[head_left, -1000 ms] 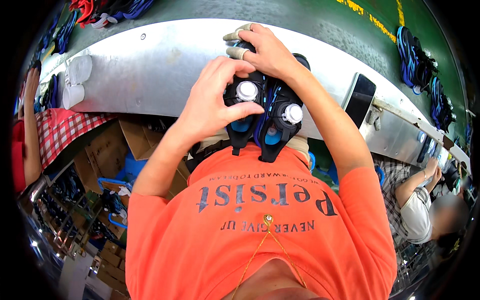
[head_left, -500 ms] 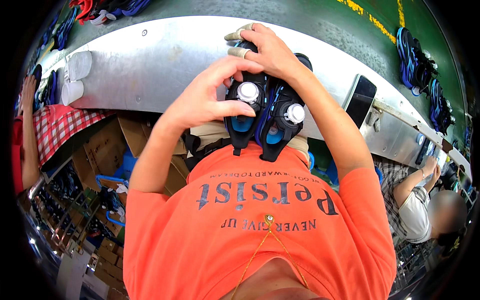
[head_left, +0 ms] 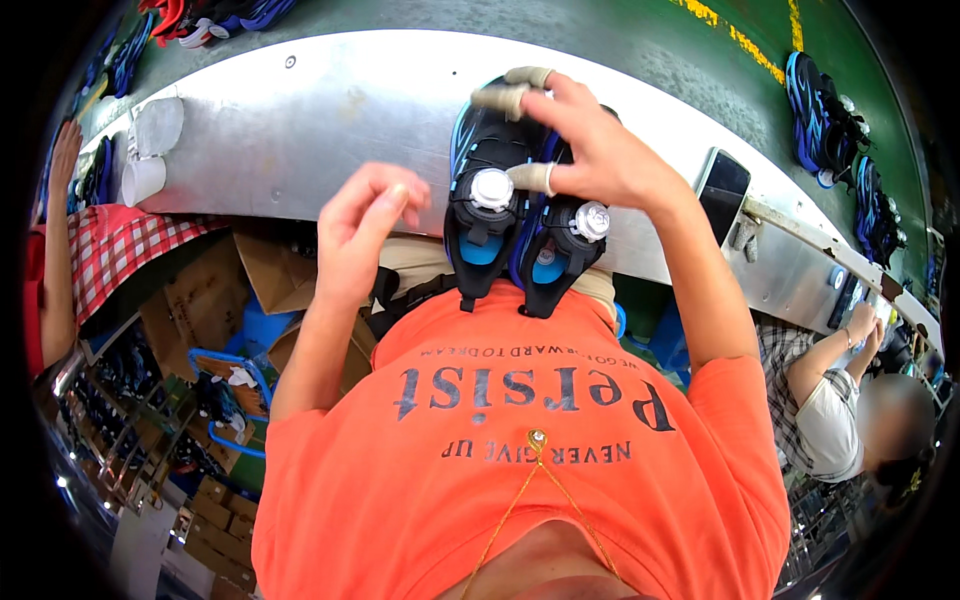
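A pair of black and blue shoes, each with a white dial, stands side by side at the table's near edge, heels toward me. Over the left shoe (head_left: pixel 480 150) my right hand (head_left: pixel 600 145) reaches with fingers spread, pale covers on several fingertips. Its thumb lies close to that shoe's dial (head_left: pixel 491 188); whether it touches cannot be told. Beneath the hand, the right shoe (head_left: pixel 562 245) is partly hidden. My left hand (head_left: pixel 368 220) is in the air left of the shoes, apart from them, fingers loosely curled with nothing visible in them, slightly blurred.
A phone (head_left: pixel 724 190) lies on the metal table (head_left: pixel 300 130), right of the shoes. At the left stands a white cup (head_left: pixel 144 181). Cardboard boxes (head_left: pixel 195 315) are below the left side. Co-workers sit left and right. More shoes (head_left: pixel 825 115) are across the table.
My left hand has moved left, off the left shoe. My right hand has shifted right and nearer to me, its fingers more spread. The shoes have barely moved.
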`<action>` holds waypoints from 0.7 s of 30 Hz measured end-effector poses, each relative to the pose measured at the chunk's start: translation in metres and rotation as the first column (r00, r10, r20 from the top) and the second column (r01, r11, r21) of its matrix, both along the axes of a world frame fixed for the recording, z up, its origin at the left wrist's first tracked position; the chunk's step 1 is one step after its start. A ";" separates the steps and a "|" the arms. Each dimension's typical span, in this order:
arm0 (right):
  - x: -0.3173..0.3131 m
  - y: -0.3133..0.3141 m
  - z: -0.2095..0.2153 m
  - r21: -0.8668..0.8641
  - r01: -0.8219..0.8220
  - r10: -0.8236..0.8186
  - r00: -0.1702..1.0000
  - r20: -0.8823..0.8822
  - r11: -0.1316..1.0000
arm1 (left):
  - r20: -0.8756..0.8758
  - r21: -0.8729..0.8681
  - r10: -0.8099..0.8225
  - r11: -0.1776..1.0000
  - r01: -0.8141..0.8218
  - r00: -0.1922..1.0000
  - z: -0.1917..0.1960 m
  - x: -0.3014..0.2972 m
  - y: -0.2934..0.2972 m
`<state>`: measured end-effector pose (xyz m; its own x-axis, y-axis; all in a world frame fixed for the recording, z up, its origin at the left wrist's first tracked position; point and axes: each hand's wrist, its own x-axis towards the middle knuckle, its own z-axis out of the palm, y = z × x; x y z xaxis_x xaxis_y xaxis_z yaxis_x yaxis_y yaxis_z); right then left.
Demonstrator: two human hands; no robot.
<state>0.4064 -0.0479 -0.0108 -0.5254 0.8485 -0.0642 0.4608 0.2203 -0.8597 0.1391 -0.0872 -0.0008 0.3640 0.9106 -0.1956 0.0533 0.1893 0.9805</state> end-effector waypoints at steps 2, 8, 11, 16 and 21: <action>-0.002 -0.007 0.002 0.012 -0.024 0.024 0.999 0.049 1.000 | 0.039 -0.059 -0.031 0.998 0.033 0.999 0.009 0.005 -0.019; 0.016 -0.009 -0.005 -0.069 0.108 -0.110 0.994 -0.022 0.992 | -0.365 0.035 -0.416 0.888 0.459 0.833 0.052 0.020 -0.024; 0.051 -0.008 -0.026 -0.001 0.384 -0.379 0.910 -0.169 0.923 | -0.633 0.220 -0.458 0.666 0.713 0.624 0.055 0.040 -0.031; 0.056 -0.027 -0.003 -0.321 0.394 -0.474 0.852 -0.225 0.861 | -0.806 0.184 -0.345 0.626 0.758 0.481 0.010 0.091 -0.021; 0.071 -0.040 0.012 -0.240 0.564 -0.599 0.792 -0.113 0.790 | -0.761 0.563 0.007 0.505 0.654 0.649 0.012 0.086 0.083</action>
<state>0.4776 -0.0875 0.0008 0.0471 0.9775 -0.2058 0.2889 -0.2106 -0.9339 0.2256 -0.0044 0.0112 0.7560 0.6315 0.1721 0.5395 -0.7501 0.3825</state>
